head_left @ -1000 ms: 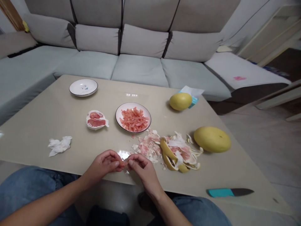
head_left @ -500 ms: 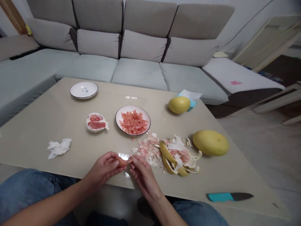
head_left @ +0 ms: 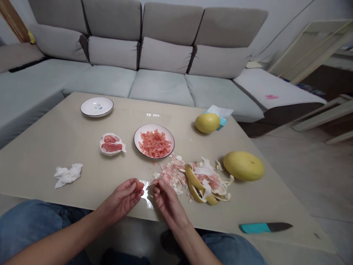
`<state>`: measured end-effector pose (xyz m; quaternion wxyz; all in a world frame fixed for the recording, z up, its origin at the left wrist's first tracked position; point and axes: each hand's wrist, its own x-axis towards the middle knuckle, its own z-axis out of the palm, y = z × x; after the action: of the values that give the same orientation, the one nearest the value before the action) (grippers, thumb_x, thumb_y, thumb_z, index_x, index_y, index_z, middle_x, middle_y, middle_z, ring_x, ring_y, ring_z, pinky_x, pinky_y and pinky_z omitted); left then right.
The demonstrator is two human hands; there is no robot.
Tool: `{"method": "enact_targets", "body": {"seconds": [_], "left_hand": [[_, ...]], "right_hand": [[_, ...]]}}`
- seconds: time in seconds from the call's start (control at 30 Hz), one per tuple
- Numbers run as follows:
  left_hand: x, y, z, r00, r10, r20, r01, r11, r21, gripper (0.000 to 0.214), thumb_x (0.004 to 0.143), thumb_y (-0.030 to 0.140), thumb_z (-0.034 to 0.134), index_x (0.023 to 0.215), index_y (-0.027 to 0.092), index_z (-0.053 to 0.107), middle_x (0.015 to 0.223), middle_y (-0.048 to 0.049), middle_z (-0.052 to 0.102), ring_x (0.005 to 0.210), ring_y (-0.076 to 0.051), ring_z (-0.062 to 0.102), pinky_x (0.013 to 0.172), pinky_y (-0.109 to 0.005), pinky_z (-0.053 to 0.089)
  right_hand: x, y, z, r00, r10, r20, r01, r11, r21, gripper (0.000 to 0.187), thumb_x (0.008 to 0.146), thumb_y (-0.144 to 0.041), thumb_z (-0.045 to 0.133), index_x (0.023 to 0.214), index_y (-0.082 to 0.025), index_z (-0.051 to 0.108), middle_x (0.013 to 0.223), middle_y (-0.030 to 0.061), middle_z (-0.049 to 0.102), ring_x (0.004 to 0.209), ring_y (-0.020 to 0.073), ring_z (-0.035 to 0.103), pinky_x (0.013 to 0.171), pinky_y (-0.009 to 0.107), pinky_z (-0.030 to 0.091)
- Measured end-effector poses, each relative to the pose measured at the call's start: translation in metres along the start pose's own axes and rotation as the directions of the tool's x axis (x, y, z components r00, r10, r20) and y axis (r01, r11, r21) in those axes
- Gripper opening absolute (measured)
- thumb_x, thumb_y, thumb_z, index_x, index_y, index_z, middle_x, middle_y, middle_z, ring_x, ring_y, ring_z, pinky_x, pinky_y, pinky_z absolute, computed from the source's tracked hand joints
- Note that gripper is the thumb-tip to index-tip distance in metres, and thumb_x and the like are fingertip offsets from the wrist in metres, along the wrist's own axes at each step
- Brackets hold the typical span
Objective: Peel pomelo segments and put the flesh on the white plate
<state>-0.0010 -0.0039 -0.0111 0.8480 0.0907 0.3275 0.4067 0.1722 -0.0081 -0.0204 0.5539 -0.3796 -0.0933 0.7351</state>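
Note:
My left hand [head_left: 125, 197] pinches a piece of pink pomelo flesh [head_left: 139, 185] over the table's near edge. Close beside it, my right hand [head_left: 167, 198] has thumb and fingertips pressed together on a small reddish bit [head_left: 156, 182], seemingly pomelo too. A gap separates the two hands. Beyond them stands a white dark-rimmed plate [head_left: 138, 147] heaped with pomelo pulp [head_left: 156, 143]. Torn pink and white membrane [head_left: 173, 173] lies just past my right hand, against a pile of yellow pomelo peel [head_left: 194, 180]. To the plate's left rests a partly peeled pomelo chunk [head_left: 111, 144].
Two whole pomelos, one [head_left: 207, 123] by a tissue pack [head_left: 222, 123] and one [head_left: 243, 166] at the right, sit on the table. A teal-handled knife [head_left: 264, 227] lies near the front right. Crumpled tissue [head_left: 68, 175] is at left; another plate [head_left: 97, 107] stands far left.
My hands have drawn apart, and the pomelo piece that stretched between them is now parted. Its larger part stays in my left hand. The view has shifted slightly.

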Motion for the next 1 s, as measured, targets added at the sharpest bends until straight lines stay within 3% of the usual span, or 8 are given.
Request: {"method": "enact_targets", "body": {"seconds": [0.13,0.3,0.43,0.53,0.67,0.83,1.0], "left_hand": [[-0.002,0.003,0.001,0.999,-0.029,0.017,0.029,1.0,0.007,0.014,0.085,0.014,0.066,0.098,0.015,0.063,0.089,-0.0033,0.068,0.078,-0.009,0.069,0.075,-0.016,0.056],[-0.005,0.005,0.001,0.987,-0.05,0.151,0.033,0.994,0.109,0.006,0.089,0.015,0.061,0.092,0.012,0.064,0.083,-0.0028,0.063,0.076,-0.009,0.067,0.071,-0.017,0.055],[-0.006,0.006,0.001,0.981,-0.064,0.183,0.035,0.987,0.157,0.007,0.089,0.015,0.059,0.092,0.011,0.064,0.083,-0.0035,0.06,0.075,-0.009,0.064,0.071,-0.017,0.054],[-0.007,0.007,0.002,0.982,-0.064,0.18,0.029,0.981,0.191,0.009,0.09,0.018,0.057,0.091,0.011,0.063,0.083,-0.0045,0.06,0.075,-0.01,0.062,0.071,-0.019,0.054],[-0.007,0.006,0.002,0.983,-0.086,0.159,0.032,0.949,0.314,0.023,0.093,0.031,0.05,0.091,0.011,0.062,0.075,-0.0048,0.056,0.069,-0.013,0.057,0.058,-0.023,0.053],[-0.005,0.001,0.0,0.997,-0.063,0.041,0.035,0.872,0.489,0.021,0.086,0.035,0.061,0.091,0.015,0.061,0.074,-0.0013,0.052,0.066,-0.011,0.05,0.05,-0.021,0.051],[-0.005,0.003,0.002,1.0,-0.006,0.002,0.003,0.79,0.613,0.027,0.079,0.039,0.069,0.092,0.016,0.062,0.072,-0.0003,0.053,0.067,-0.013,0.05,0.048,-0.021,0.05]], "right_hand": [[0.0,0.0,-0.001,1.0,0.007,0.022,-0.007,1.0,-0.007,0.021,0.068,-0.031,0.082,0.078,-0.018,0.068,0.078,-0.0018,0.062,0.058,0.0049,0.051,0.053,0.012,0.05],[0.001,-0.001,-0.001,0.998,-0.029,0.049,0.031,0.999,-0.038,0.017,0.072,-0.031,0.079,0.079,-0.018,0.07,0.072,-0.0023,0.058,0.059,0.0056,0.049,0.054,0.012,0.05],[0.001,-0.003,-0.002,0.999,-0.022,0.037,0.022,1.0,-0.021,0.019,0.07,-0.03,0.081,0.078,-0.016,0.07,0.073,-0.002,0.06,0.058,0.0051,0.049,0.053,0.012,0.05],[0.0,-0.004,-0.001,0.999,-0.023,0.025,0.024,0.999,-0.023,0.021,0.069,-0.031,0.081,0.079,-0.016,0.071,0.075,-0.0015,0.061,0.059,0.0048,0.049,0.053,0.011,0.049],[-0.001,-0.003,0.001,0.998,-0.035,0.054,0.041,0.994,-0.099,0.022,0.07,-0.033,0.081,0.08,-0.016,0.071,0.076,-0.0013,0.062,0.059,0.005,0.049,0.053,0.013,0.048],[-0.002,0.004,0.0,0.994,-0.082,0.078,0.102,0.948,-0.303,0.022,0.072,-0.035,0.079,0.083,-0.018,0.07,0.077,-0.0007,0.066,0.058,0.0062,0.051,0.056,0.017,0.046],[-0.001,0.008,0.001,0.986,-0.126,0.106,0.158,0.905,-0.395,0.022,0.074,-0.037,0.077,0.083,-0.018,0.069,0.078,0.0004,0.068,0.06,0.0081,0.053,0.06,0.021,0.046]]}}
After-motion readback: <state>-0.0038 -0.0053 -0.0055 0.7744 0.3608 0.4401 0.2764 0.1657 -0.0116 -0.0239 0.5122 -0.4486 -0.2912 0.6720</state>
